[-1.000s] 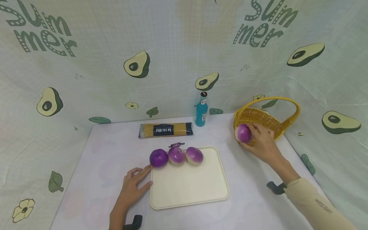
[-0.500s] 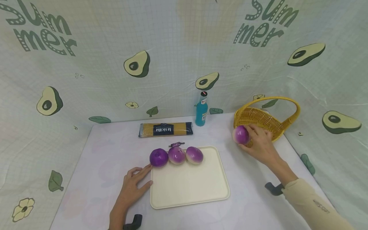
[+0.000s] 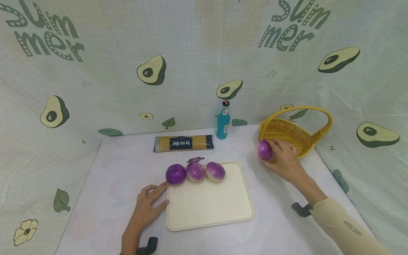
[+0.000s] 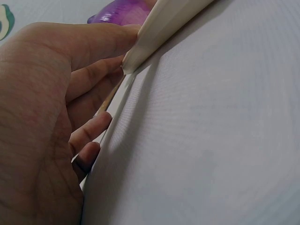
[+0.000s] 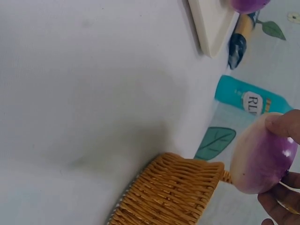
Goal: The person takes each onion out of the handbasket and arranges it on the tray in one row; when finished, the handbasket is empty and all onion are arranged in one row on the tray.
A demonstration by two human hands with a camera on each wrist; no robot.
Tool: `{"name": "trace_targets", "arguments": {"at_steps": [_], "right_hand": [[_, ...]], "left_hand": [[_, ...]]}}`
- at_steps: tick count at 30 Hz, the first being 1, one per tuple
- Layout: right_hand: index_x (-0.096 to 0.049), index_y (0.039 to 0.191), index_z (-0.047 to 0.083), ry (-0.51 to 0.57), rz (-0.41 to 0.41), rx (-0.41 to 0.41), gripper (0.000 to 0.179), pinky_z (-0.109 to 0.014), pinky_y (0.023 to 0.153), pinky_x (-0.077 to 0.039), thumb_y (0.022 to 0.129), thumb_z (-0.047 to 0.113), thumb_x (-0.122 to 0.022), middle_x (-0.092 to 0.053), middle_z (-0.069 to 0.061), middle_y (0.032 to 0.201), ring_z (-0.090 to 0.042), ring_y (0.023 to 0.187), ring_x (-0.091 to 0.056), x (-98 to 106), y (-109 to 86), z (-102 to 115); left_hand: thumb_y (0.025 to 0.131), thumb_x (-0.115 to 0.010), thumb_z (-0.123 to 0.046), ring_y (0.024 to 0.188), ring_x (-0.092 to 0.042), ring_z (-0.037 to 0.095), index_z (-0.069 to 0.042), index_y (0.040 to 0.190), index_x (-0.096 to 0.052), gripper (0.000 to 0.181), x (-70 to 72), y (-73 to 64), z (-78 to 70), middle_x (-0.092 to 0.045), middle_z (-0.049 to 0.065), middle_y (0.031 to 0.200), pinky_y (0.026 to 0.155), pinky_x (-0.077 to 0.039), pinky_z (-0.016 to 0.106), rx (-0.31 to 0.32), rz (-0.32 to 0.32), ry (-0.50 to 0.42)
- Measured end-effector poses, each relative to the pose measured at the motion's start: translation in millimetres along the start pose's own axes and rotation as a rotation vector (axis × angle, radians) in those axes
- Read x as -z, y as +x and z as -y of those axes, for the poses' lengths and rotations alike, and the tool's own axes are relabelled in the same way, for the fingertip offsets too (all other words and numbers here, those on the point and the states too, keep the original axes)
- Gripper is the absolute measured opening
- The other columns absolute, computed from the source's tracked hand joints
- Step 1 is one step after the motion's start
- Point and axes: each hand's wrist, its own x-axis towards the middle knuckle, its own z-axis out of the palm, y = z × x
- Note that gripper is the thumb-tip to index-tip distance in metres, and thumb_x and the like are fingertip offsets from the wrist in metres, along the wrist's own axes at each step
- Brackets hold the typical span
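My right hand (image 3: 287, 163) grips a purple-and-white onion (image 3: 265, 150) between thumb and fingers, at the front left side of a yellow wicker basket (image 3: 287, 132). In the right wrist view this glossy onion (image 5: 262, 157) is held up above the table beside the basket (image 5: 173, 187). Three more purple onions sit in a row along the back edge of a cream tray (image 3: 210, 209): a dark one (image 3: 176, 174), a middle one (image 3: 196, 171) and a right one (image 3: 215, 171). My left hand (image 3: 146, 205) touches the tray's left edge with fairly straight fingers; in the left wrist view they meet its rim (image 4: 154, 37).
Behind the tray lie a small purple wrapped candy (image 3: 196, 159) and a pack of spaghetti (image 3: 183, 143). A blue bottle (image 3: 223, 120) stands near the printed cloth backdrop (image 3: 191, 53). The basket's tall handle (image 3: 306, 107) arches above it at the right.
My right hand has moved slightly left with the onion, drawing it out past the basket's front left rim. The left hand, tray and other onions stay put.
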Motion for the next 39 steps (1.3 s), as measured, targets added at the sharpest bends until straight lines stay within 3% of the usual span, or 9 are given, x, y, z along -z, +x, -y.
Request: {"name": "trace_targets", "arguments": {"at_steps": [39], "right_hand": [[-0.058,0.130,-0.009,-0.009,0.030,0.005,0.081,-0.051,0.084,-0.034,0.064,0.021,-0.095,-0.057,-0.025,0.127,-0.041,0.116,-0.052,-12.7,-3.1,10.9]], "left_hand": [[0.090,-0.072,-0.045,0.132,-0.038,0.025,-0.029,0.145,-0.055,0.059,-1.1,-0.1,5.0,-0.051,-0.011,0.148,0.105,-0.028,0.059,-0.003,0.013,0.000]]}}
